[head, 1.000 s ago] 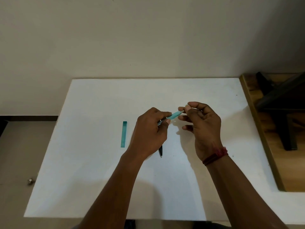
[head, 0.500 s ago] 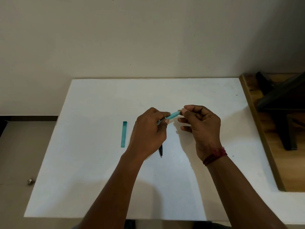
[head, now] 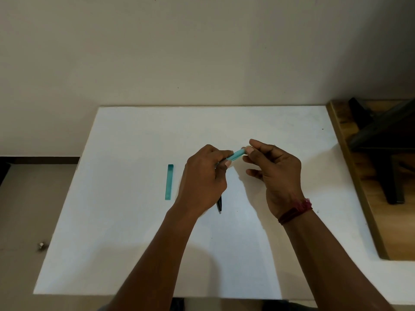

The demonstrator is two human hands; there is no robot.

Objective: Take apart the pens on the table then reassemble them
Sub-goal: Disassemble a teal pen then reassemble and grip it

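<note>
Above the middle of the white table point(head: 134, 243) my left hand point(head: 203, 178) grips the lower part of a teal pen barrel point(head: 235, 155). The barrel slants up to the right. My right hand point(head: 274, 169) pinches its upper end between thumb and forefinger, and whatever sits at that tip is hidden by the fingers. A separate teal pen piece point(head: 169, 182) lies flat on the table, left of my left hand. A dark pen point(head: 219, 204) lies under my left hand, with only its tip end showing.
The table's far edge meets a plain wall. To the right, a wooden surface point(head: 368, 209) with a dark stand on it borders the table. A small metal object point(head: 41, 244) lies on the floor at the left.
My right hand has slid slightly down and left along the barrel's upper end, closing tighter on it. My left hand and the parts on the table have not moved.
</note>
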